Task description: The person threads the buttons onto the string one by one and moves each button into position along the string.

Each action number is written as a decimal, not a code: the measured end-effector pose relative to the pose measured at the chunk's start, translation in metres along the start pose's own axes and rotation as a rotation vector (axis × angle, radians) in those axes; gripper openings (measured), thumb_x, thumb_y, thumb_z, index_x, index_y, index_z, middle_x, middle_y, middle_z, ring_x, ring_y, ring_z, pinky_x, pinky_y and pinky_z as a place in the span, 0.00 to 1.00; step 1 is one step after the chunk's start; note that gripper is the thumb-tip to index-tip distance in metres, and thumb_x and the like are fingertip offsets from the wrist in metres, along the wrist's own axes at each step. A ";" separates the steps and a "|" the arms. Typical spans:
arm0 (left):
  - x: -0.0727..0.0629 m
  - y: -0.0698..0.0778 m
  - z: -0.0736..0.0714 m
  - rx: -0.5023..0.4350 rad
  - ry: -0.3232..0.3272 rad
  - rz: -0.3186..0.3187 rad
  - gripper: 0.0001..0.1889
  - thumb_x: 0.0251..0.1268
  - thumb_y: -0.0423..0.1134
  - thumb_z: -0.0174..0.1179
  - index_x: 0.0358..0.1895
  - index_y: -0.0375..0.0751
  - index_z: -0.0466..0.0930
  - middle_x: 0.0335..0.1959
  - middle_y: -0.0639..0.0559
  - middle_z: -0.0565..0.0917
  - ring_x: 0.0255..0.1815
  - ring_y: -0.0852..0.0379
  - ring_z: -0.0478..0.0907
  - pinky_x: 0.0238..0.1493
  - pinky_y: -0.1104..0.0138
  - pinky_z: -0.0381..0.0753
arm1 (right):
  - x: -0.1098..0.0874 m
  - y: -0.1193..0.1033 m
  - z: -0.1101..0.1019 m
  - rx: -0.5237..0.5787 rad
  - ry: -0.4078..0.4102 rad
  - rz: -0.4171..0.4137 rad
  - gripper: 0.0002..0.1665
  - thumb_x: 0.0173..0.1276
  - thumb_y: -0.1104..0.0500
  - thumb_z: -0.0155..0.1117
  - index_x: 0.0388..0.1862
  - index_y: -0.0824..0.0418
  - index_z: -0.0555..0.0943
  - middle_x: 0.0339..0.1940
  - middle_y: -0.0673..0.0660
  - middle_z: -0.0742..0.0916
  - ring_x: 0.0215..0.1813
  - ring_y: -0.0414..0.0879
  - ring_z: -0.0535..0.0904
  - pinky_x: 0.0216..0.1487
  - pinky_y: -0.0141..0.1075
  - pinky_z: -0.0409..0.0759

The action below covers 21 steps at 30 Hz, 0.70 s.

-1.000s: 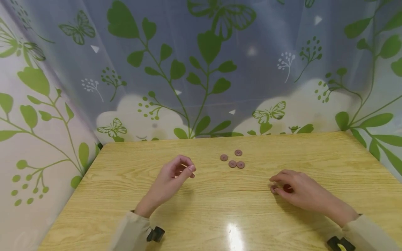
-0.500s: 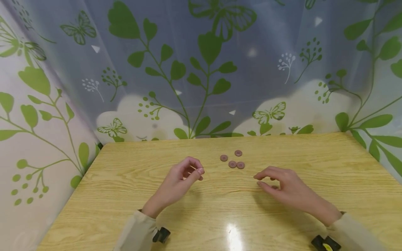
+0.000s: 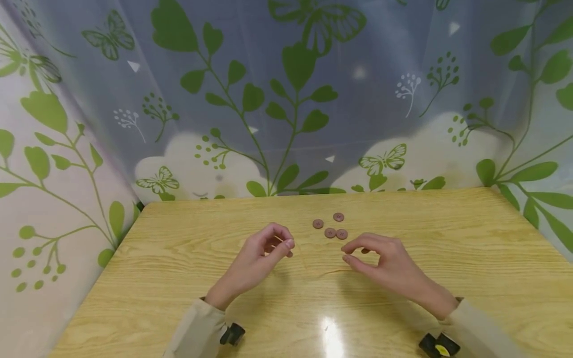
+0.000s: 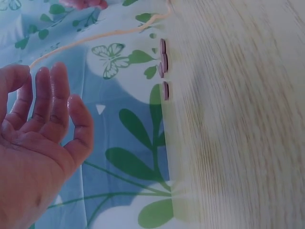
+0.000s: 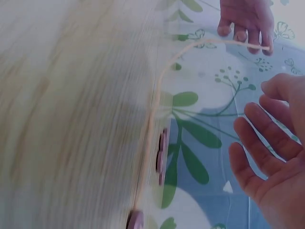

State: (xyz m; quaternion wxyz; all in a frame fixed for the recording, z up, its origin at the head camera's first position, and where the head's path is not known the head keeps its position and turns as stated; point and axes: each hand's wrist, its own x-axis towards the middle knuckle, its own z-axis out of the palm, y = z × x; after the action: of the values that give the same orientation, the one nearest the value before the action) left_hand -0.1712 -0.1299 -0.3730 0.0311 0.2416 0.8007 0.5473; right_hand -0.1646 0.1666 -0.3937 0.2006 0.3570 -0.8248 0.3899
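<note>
1. Cord (image 4: 114, 34), pale orange, is pinched at one end between the thumb and forefinger of the left hand (image 3: 264, 253); from there it is bowed through the air and brought down to the wood-grain table (image 3: 134, 278).
2. Left hand is held above the table, left of centre; in the left wrist view its other fingers are seen loosely bent and set apart.
3. Right hand (image 3: 387, 258) is held opposite, also raised. Thumb and forefinger tips are brought near each other, a narrow gap being seen with nothing gripped in it; the remaining fingers are relaxed.
4. At the cord's lower end a lone button (image 5: 136, 220) is seen in the right wrist view, cut by the frame. Whether it is threaded cannot be told.
5. Four brown buttons (image 3: 330, 232) are grouped flat beyond the hands: two are touching side by side, two are set slightly apart.
6. Edges: the group is set in from the table's far edge, behind which a leaf-patterned curtain (image 3: 380, 89) is hung. Both side edges are placed well outside the hands.
7. Room: the hands are parted by a stretch of tabletop, crossed by the cord; further tabletop is left outward of each hand and on the near side, where glare (image 3: 332, 338) is seen.
8. Tan sleeves (image 3: 192, 330) are worn, with a black device (image 3: 233, 334) fixed at each cuff.
</note>
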 end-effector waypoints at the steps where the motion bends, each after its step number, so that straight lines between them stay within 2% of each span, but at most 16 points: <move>1: 0.000 0.000 0.001 0.002 -0.002 -0.001 0.04 0.79 0.37 0.56 0.48 0.43 0.78 0.45 0.41 0.83 0.43 0.50 0.85 0.45 0.59 0.86 | 0.001 -0.001 0.002 0.015 0.006 0.001 0.17 0.62 0.68 0.74 0.42 0.47 0.87 0.36 0.45 0.91 0.39 0.33 0.85 0.41 0.34 0.85; 6: 0.003 0.003 0.004 -0.005 -0.010 -0.015 0.04 0.78 0.38 0.56 0.48 0.43 0.78 0.45 0.42 0.83 0.44 0.47 0.85 0.45 0.57 0.86 | 0.008 -0.005 0.013 0.061 0.044 0.004 0.15 0.62 0.69 0.74 0.41 0.49 0.88 0.35 0.47 0.91 0.37 0.34 0.85 0.42 0.28 0.83; 12: 0.005 0.004 0.007 -0.001 -0.014 -0.015 0.05 0.78 0.38 0.56 0.48 0.43 0.78 0.46 0.40 0.83 0.44 0.48 0.86 0.46 0.56 0.86 | 0.013 -0.009 0.021 0.068 0.039 0.047 0.13 0.62 0.67 0.74 0.39 0.49 0.88 0.37 0.48 0.92 0.40 0.35 0.86 0.41 0.34 0.86; 21: 0.005 0.005 0.009 0.014 -0.023 -0.008 0.05 0.78 0.39 0.56 0.48 0.43 0.77 0.46 0.38 0.84 0.42 0.56 0.85 0.43 0.63 0.85 | 0.018 -0.012 0.029 0.135 0.022 0.049 0.12 0.64 0.67 0.73 0.41 0.52 0.88 0.39 0.50 0.92 0.40 0.37 0.87 0.38 0.37 0.87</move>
State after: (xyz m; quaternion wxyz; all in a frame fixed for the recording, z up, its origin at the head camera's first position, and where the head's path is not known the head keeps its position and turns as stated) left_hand -0.1707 -0.1187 -0.3714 0.0407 0.2450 0.8049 0.5389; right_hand -0.1687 0.1308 -0.3946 0.1754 0.3451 -0.8028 0.4534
